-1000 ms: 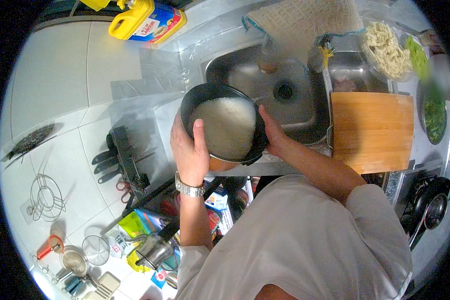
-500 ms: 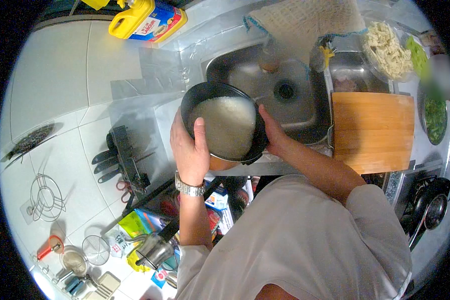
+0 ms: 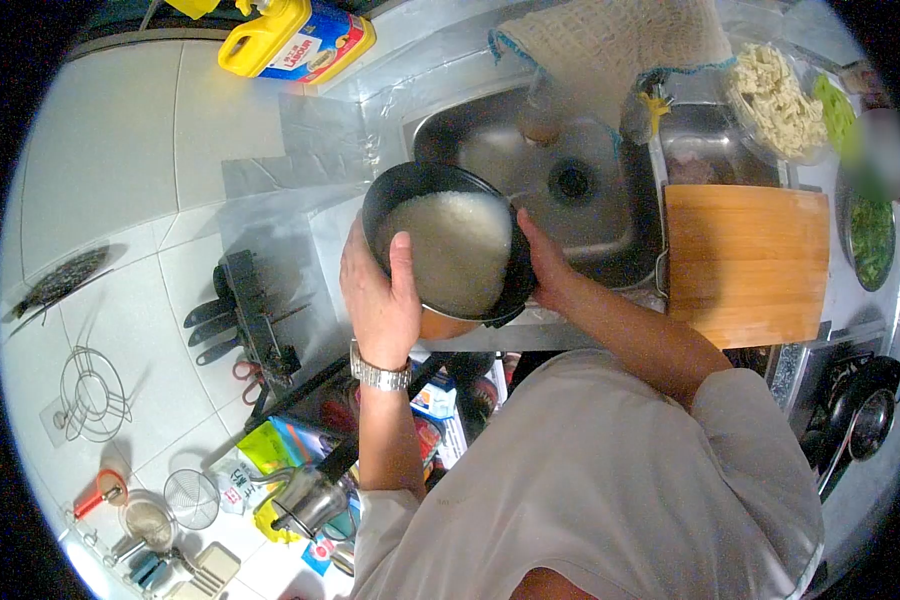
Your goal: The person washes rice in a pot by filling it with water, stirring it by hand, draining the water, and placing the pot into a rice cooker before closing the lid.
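A dark round pot [image 3: 395, 180] is held between my two hands beside the sink, tilted a little. Inside it lie white rice [image 3: 460, 215] and cloudy water. My left hand [image 3: 382, 290], with a metal watch on the wrist, grips the pot's left side, its thumb over the rim. On the other side my right hand [image 3: 545, 265] grips the pot wall; some of its fingers are hidden behind the pot. The metal sink [image 3: 500, 150] lies just beyond, with its drain [image 3: 571, 180] showing. Something orange-brown [image 3: 445, 325] shows under the pot's near edge.
A wooden cutting board [image 3: 745, 265] lies right of the sink. Farther right are a bowl of pale strips [image 3: 775, 100] and a dish of chopped greens [image 3: 870, 240]. A cloth [image 3: 620, 45] hangs over the sink's back. Knives [image 3: 210, 330] hang on the left wall, below a yellow jug [image 3: 300, 45].
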Demonstrator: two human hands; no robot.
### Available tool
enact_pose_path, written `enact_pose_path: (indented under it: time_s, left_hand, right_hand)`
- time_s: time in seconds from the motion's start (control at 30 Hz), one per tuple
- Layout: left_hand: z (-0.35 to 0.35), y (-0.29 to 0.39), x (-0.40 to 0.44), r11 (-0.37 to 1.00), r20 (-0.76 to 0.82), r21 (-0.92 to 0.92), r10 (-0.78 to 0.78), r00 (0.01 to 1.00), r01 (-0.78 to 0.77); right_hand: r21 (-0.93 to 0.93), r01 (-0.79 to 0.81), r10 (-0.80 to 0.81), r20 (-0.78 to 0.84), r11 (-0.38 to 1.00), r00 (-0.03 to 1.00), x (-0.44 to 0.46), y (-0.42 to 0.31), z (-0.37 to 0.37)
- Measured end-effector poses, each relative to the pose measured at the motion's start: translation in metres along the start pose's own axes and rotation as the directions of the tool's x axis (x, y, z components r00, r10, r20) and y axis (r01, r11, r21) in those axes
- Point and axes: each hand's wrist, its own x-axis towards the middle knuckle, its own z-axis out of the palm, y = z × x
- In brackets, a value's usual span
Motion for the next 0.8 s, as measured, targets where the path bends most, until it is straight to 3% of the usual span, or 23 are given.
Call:
enact_pose_path:
  time_s: [0.8]
  left_hand:
    - [-0.0003, -0.0027, 0.0041, 0.999, -0.011, 0.031, 0.015, 1.000, -0.015]
  right_hand:
    - [-0.029, 0.027, -0.025, 0.048, 0.999, 0.999, 0.0029, 0.0006, -0.0009]
